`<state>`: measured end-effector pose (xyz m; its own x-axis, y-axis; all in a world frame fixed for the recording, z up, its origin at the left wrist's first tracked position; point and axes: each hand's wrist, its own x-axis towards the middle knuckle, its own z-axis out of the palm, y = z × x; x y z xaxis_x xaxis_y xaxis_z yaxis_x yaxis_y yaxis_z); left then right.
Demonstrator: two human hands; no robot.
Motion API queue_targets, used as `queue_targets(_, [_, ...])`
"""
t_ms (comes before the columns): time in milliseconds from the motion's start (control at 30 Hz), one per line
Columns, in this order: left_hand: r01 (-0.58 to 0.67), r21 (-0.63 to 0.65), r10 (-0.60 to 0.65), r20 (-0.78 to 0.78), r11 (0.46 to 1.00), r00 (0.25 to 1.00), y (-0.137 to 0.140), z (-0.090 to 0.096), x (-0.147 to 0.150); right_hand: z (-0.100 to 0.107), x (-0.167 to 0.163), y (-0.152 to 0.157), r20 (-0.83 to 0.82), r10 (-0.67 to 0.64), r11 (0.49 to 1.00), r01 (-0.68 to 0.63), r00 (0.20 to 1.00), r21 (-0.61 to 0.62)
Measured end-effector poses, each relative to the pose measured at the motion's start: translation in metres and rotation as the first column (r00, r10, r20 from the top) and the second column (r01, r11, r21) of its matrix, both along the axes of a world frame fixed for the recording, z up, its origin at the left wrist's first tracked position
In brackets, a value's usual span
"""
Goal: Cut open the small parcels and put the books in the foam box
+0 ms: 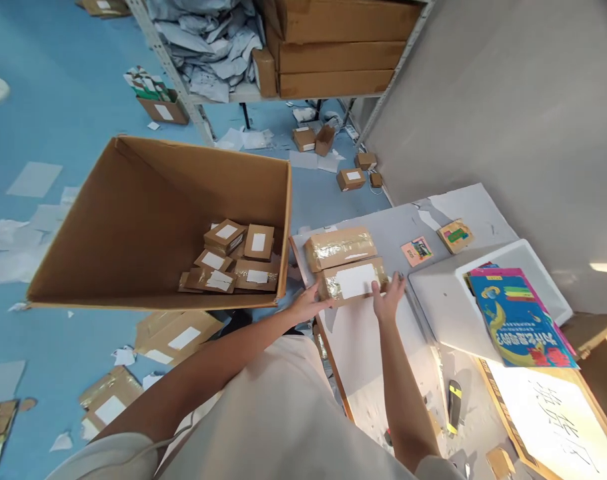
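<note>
A taped cardboard parcel (354, 281) with a large white label lies on the grey tabletop between my hands. My left hand (308, 304) grips its left end, with the thumb along the near side. At the opposite end is my right hand (387, 297), its thumb at the parcel's near edge and its fingers spread just beyond the corner. Right behind lies a second taped parcel (342, 247), side by side with the first. To the left of the table stands a large open carton (148, 193) with several small labelled boxes (257, 241) inside.
A white foam box (438, 293) holding colourful books (518, 320) sits to the right. Small card packs (417, 251) and a yellow-black cutter (454, 405) lie on the table. Flat parcels (181, 333) and paper litter the blue floor. A loaded shelf (253, 93) stands at the back.
</note>
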<state>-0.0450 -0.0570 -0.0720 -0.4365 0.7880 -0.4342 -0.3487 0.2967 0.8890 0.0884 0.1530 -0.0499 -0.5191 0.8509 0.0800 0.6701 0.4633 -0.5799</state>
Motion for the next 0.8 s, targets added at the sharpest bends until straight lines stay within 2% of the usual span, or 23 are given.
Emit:
queue_targets(100, [0.015,-0.056,-0.017,-0.024,0.998,1.000,-0.019,-0.003,-0.026,0.028,-0.028,-0.030,-0.052,0.080,0.956,-0.062,0.995,0.287])
queue_targets(167, [0.031,-0.112,-0.039,-0.065,0.993,0.997,-0.039,-0.007,-0.055,0.048,-0.062,-0.062,-0.058,0.206,0.899,-0.166,0.977,0.405])
queue_targets(200, [0.035,-0.131,-0.046,-0.084,0.991,0.995,-0.052,-0.010,-0.073,0.055,-0.084,-0.081,-0.047,0.272,0.876,-0.228,0.961,0.426])
queue_targets(267, [0.026,-0.166,-0.046,-0.119,0.986,0.992,-0.083,-0.021,-0.115,0.060,-0.135,-0.125,-0.003,0.405,0.848,-0.374,0.914,0.375])
queue_targets(333, [0.017,-0.261,-0.062,-0.162,0.965,0.985,-0.123,-0.041,-0.165,0.045,-0.191,-0.169,0.055,0.547,0.814,-0.546,0.835,0.198])
queue_targets(367, [0.014,-0.333,-0.078,-0.178,0.943,0.981,-0.146,-0.054,-0.191,0.030,-0.219,-0.189,0.080,0.623,0.775,-0.628,0.778,0.071])
queue_targets(433, [0.016,-0.493,-0.120,-0.179,0.870,0.977,-0.196,-0.091,-0.240,-0.016,-0.272,-0.225,0.114,0.763,0.645,-0.732,0.637,-0.219])
queue_targets(500, [0.025,-0.624,-0.138,-0.133,0.781,0.981,-0.246,-0.137,-0.280,-0.078,-0.315,-0.252,0.159,0.841,0.521,-0.693,0.518,-0.499])
queue_targets(533, [0.043,-0.683,-0.151,-0.100,0.729,0.983,-0.268,-0.163,-0.295,-0.112,-0.332,-0.263,0.198,0.854,0.491,-0.617,0.482,-0.616])
queue_targets(600, [0.105,-0.777,-0.192,-0.021,0.620,0.981,-0.305,-0.217,-0.314,-0.182,-0.358,-0.279,0.302,0.838,0.499,-0.418,0.454,-0.759])
queue_targets(667, [0.188,-0.833,-0.269,0.048,0.520,0.962,-0.327,-0.269,-0.320,-0.249,-0.373,-0.292,0.402,0.792,0.549,-0.248,0.460,-0.798])
queue_targets(733, [0.282,-0.858,-0.400,0.099,0.430,0.911,-0.337,-0.317,-0.316,-0.309,-0.378,-0.306,0.466,0.744,0.588,-0.138,0.479,-0.797])
queue_targets(800, [0.353,-0.869,-0.517,0.136,0.347,0.845,-0.339,-0.356,-0.307,-0.360,-0.375,-0.323,0.500,0.704,0.598,-0.042,0.505,-0.800])
